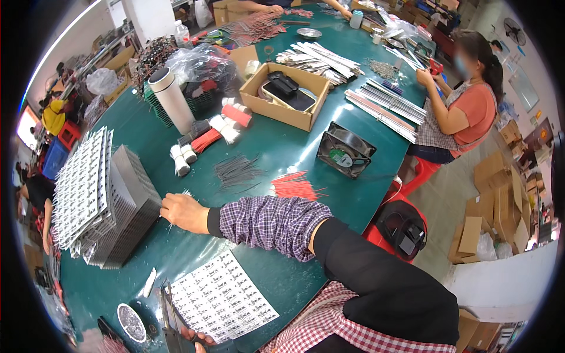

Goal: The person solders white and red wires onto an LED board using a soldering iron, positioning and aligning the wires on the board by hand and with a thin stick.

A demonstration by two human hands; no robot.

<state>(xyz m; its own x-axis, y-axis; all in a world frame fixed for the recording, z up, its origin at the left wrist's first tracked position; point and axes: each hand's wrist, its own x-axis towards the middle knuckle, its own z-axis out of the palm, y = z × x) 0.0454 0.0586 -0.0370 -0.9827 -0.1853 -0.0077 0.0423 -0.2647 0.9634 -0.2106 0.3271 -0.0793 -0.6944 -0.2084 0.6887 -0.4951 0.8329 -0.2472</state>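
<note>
My right hand (183,212) reaches across the table to the left, in a plaid oversleeve. Its fingers are pinched together over thin pale strands beside a tall stack of printed white panels (88,188); what they grip is too small to name. At the lower edge only some curled fingers of my left hand (199,339) show, by the near corner of a single white panel (223,294) with rows of black marks. Next to them is a dark-handled tool (171,329) with a slender metal end. Whether those fingers grip the tool or the panel is hidden.
Red wires (297,186) and dark wires (238,173) lie beyond my right arm. Farther off are a black fan (346,149), a cardboard box (288,112) and a white flask (170,100). A small round dish (131,322) stands lower left. A co-worker (465,106) sits at the right.
</note>
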